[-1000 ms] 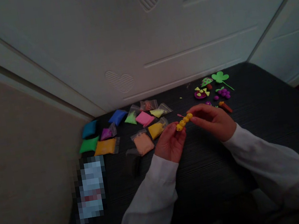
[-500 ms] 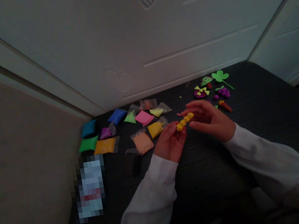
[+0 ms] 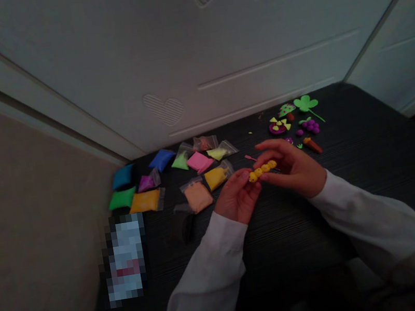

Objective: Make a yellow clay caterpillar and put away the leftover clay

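Along the left edge of a dark wood-grain worktop (image 3: 389, 158) lies a pixelated, unreadable object (image 3: 125, 258), with a teal bag of clay (image 3: 122, 177), a green bag (image 3: 122, 198) and an orange bag (image 3: 144, 201) just beside it. Farther right, a purple bag (image 3: 146, 184), a blue bag (image 3: 161, 159), a lime bag (image 3: 180, 161), a pink bag (image 3: 199, 162), a peach bag (image 3: 197, 197) and a yellow bag (image 3: 216, 178) spread toward the far edge. At mid-worktop, a person's left hand (image 3: 237, 197) curls its fingers and thumb into a pinch on one end of a yellow clay chain (image 3: 262, 170), while the right hand (image 3: 294, 169) pinches the other end, its fingers held close together. The chain hangs in the air between the hands, flatter and shifted slightly rightward from a moment ago. A thin pink strip (image 3: 249, 158) lies just beyond it. Near the far right corner sit a clay carrot (image 3: 312, 145), purple clay grapes (image 3: 309, 127) and a green clay clover (image 3: 306, 103).
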The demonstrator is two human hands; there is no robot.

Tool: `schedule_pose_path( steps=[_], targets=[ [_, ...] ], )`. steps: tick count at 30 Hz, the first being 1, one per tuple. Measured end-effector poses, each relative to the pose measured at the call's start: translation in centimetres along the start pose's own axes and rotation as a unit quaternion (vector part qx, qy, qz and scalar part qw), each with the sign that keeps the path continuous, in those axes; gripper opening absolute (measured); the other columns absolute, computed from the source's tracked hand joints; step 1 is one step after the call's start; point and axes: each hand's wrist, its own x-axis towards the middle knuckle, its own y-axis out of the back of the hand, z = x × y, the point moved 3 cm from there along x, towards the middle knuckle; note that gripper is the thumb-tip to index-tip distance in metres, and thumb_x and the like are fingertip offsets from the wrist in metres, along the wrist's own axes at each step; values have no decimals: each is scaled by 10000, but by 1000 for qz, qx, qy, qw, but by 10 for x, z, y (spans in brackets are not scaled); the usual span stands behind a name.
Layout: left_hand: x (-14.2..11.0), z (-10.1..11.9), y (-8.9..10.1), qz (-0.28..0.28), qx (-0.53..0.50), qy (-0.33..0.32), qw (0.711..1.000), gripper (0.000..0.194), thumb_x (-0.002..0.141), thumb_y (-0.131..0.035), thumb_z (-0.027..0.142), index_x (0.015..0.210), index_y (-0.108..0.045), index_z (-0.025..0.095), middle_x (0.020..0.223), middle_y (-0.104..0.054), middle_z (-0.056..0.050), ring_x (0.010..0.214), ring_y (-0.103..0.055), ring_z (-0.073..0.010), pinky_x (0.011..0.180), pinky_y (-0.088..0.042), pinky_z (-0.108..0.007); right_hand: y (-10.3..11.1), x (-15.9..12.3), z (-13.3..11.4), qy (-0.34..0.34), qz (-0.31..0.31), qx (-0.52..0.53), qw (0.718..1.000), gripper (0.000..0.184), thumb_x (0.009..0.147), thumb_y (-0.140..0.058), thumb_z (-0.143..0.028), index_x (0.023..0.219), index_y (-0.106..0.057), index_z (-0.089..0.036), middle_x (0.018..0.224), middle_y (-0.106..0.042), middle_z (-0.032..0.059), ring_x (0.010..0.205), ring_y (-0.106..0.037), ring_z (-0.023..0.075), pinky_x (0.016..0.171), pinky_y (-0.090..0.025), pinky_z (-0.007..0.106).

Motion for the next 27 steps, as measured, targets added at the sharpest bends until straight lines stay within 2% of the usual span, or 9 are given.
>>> schedule_pose_path(
  steps=[7,10,12,14,17,19,24,27],
  targets=[
    [1,-1,4,-1,9,-5,1000,52,661,-663,106,709,-647,96,710,-660,-18,658,-632,-84,596,-538,-147,1,-1,0,13,-3,-63,998,500,710,-650,-154,1150,-431,-244,912,-608,10,862,-591,115,811,-459,279],
    [1,1,2,0,26,-10,1000,67,671,-664,145,721,-652,103,723,-660,-21,668,-629,-83,611,-534,-152,0,-1,0,10,3,-51,999,485,712,-647,-148,1141,-441,-242,908,-607,10,858,-593,113,801,-464,273],
    [-1,4,0,-13,55,-30,998,114,679,-663,191,765,-660,116,761,-664,-26,695,-632,-93,633,-536,-172,0,-1,-1,8,16,-24,1000,477,708,-650,-141,1130,-451,-243,902,-607,7,843,-594,107,786,-470,263],
    [-2,8,-3,-30,101,-77,991,177,655,-684,195,824,-662,148,804,-662,-17,733,-632,-104,662,-537,-196,1,0,-1,9,37,2,999,473,699,-657,-133,1115,-463,-247,897,-608,0,838,-594,99,780,-473,249],
    [-4,13,-4,-39,196,-176,964,337,587,-726,115,900,-649,215,867,-649,16,787,-620,-99,706,-527,-205,2,1,-2,4,58,20,998,478,688,-667,-121,1103,-470,-255,895,-608,-9,839,-595,88,776,-474,224],
    [-5,15,-4,-38,259,-224,939,373,577,-729,85,909,-644,233,901,-641,20,827,-613,-96,734,-517,-202,2,2,-3,2,61,23,998,476,686,-667,-116,1097,-472,-254,890,-607,-12,831,-595,83,772,-475,214],
    [-8,16,-4,-23,371,-257,892,235,640,-697,142,862,-649,199,898,-635,-9,835,-616,-120,789,-503,-260,1,2,-3,1,49,11,999,464,690,-662,-120,1094,-473,-248,885,-604,-9,828,-595,88,776,-476,228],
    [-9,17,-3,-23,420,-276,864,216,669,-678,170,880,-646,202,916,-629,-18,844,-610,-131,796,-498,-276,1,1,-3,4,43,-13,999,464,695,-660,-136,1103,-468,-247,894,-601,-2,836,-595,101,787,-476,252]
  ],
)
